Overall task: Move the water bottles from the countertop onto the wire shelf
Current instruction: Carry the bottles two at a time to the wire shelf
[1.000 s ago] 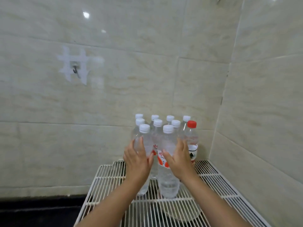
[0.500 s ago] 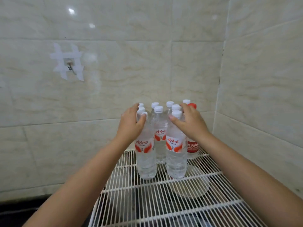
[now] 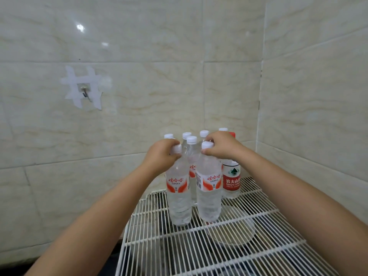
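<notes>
Several clear water bottles with white caps stand upright in a cluster at the back of the white wire shelf (image 3: 229, 253). My left hand (image 3: 162, 156) grips the neck of the front left bottle (image 3: 179, 198), just under its cap. My right hand (image 3: 223, 147) grips the neck of the front right bottle (image 3: 209, 196). Both front bottles stand with their bases on the wires. A red-labelled, red-capped bottle (image 3: 231, 181) stands to the right, partly hidden behind my right hand. Other bottles (image 3: 191, 154) stand behind the front pair.
Beige tiled walls close the corner behind and to the right of the shelf. A taped wall hook (image 3: 84, 90) hangs on the back wall at left. A round pale dish (image 3: 235, 234) shows under the shelf wires. The shelf's front half holds no bottles.
Both hands rose from the bottles' bodies to their necks. The two front bottles now stand a little farther forward in view, and the camera has drawn closer.
</notes>
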{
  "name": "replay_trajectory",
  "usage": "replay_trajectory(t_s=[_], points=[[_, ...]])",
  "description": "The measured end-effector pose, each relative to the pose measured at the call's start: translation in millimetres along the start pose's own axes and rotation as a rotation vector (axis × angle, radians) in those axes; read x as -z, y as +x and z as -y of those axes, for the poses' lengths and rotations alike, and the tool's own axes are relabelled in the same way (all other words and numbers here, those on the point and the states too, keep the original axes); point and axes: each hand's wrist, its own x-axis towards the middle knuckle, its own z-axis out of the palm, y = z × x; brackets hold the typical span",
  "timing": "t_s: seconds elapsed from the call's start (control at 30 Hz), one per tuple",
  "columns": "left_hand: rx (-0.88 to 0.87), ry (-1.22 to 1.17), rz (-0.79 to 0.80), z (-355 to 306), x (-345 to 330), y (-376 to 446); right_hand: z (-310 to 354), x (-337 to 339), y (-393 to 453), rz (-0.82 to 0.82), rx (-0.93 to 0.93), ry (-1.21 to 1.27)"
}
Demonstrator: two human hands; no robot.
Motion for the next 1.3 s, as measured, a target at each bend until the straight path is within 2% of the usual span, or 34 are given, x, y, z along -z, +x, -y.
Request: replay_trajectory(t_s=[0.2, 0.43, 0.7, 1.03, 1.2, 1.3], points=[[0.049, 0.059, -0.064, -4, -4, 0, 0, -6, 5, -0.036, 0.029, 0.187], [0.05, 0.042, -0.123, -5, -13, 2, -3, -16, 14, -0.062, 0.135, 0.146], [0.026, 0.059, -0.148, -3, -16, -1, -9, -27, 14, -0.059, 0.147, 0.127], [0.092, -0.01, -0.192, -7, -19, -10, -5, -42, 8, -0.218, 0.117, 0.119], [0.066, -0.007, -0.128, -15, -21, -19, -6, -55, -1, -0.317, 0.09, 0.163], [0.159, 0.047, -0.132, -11, -17, -31, -6, -58, -9, -0.305, 0.084, 0.11]])
